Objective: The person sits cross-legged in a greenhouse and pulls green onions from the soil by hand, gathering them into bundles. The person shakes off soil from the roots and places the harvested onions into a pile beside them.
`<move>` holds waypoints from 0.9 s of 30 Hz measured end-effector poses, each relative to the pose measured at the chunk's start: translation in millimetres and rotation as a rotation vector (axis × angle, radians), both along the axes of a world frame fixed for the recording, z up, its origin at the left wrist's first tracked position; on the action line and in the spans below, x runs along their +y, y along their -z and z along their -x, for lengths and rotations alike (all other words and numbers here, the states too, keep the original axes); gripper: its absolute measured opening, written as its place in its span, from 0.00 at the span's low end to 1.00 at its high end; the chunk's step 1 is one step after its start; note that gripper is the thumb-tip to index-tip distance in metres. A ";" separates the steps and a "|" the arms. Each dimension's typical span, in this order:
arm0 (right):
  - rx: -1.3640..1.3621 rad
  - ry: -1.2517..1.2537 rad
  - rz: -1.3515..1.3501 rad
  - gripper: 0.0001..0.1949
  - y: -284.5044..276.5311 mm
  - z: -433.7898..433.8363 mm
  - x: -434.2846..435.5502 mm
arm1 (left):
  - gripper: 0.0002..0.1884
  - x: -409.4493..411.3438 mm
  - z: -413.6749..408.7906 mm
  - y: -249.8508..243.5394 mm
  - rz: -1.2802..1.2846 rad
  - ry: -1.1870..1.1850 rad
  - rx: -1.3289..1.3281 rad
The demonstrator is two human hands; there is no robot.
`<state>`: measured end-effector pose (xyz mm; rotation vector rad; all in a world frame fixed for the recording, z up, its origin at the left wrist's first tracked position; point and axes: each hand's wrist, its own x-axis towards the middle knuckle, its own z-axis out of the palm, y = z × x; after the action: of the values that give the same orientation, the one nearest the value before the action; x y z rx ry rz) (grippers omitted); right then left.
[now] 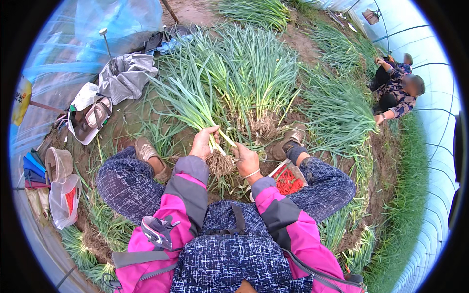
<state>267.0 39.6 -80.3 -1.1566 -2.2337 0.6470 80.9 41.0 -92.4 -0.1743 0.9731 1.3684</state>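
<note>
My left hand (205, 142) is closed around the pale stems of a small bunch of green onions (194, 106), its leaves fanning up and to the left. The bunch's brown, soil-covered roots (220, 163) hang below that hand. Just right of the roots, my right hand (246, 158) pinches the white lower end of one stalk (228, 136), whose upper part crosses the bunch. Beyond my hands a large heap of green onions (256, 73) stands with its roots towards me. A tray of red ties (287, 179) lies beside my right leg.
Two people (397, 88) crouch at the right among more green onions (337, 106). At the left are a white bag with shoes (89, 113), a grey sheet (126, 77), a plastic tub (60, 163) and a clear bag with red ties (66, 201). Tied-looking bunches (78, 247) lie lower left. Plastic film walls (434, 146) curve around.
</note>
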 end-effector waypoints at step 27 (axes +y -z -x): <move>0.772 0.311 0.648 0.08 -14.1 6.8 31.0 | 0.25 -0.8 8.1 -2.2 -0.229 0.029 0.006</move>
<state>260.2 70.7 -66.1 -1.2128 -1.1895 1.4446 72.8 40.1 -90.2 0.0166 0.8139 1.4423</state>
